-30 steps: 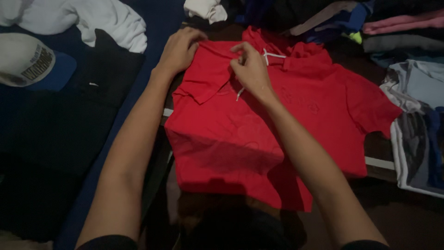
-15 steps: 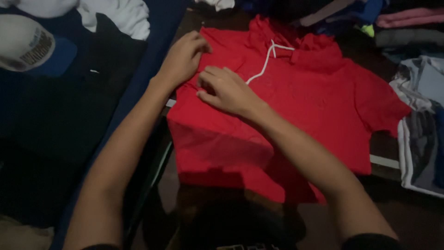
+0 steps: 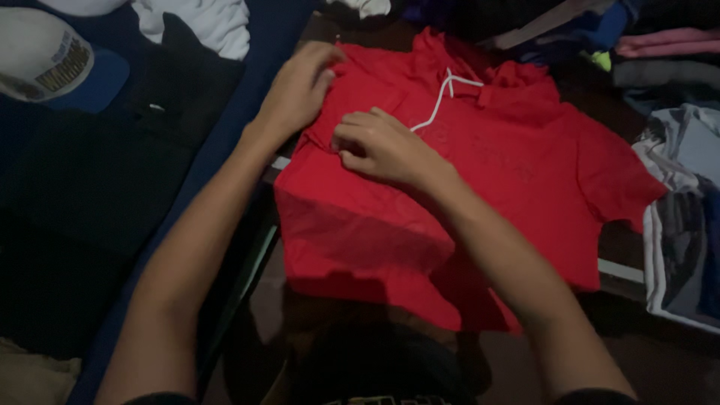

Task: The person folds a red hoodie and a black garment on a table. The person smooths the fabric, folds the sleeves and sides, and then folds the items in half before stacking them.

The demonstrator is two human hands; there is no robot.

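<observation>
Red hooded shirt (image 3: 487, 165) lies flat, hood pointing away.

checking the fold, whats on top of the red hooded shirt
Both hands rest on the red hooded shirt: left hand at its upper left edge, right hand flat on the folded-in sleeve. A white drawstring lies across the chest. The cloth under the palms is hidden.

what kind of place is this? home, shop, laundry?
Probably a room at home, a bedroom or laundry corner, though it is too dim to be sure. Both hands, left hand and right hand, press on a red hooded top, with loose clothes piled behind and a cap lying nearby.
</observation>
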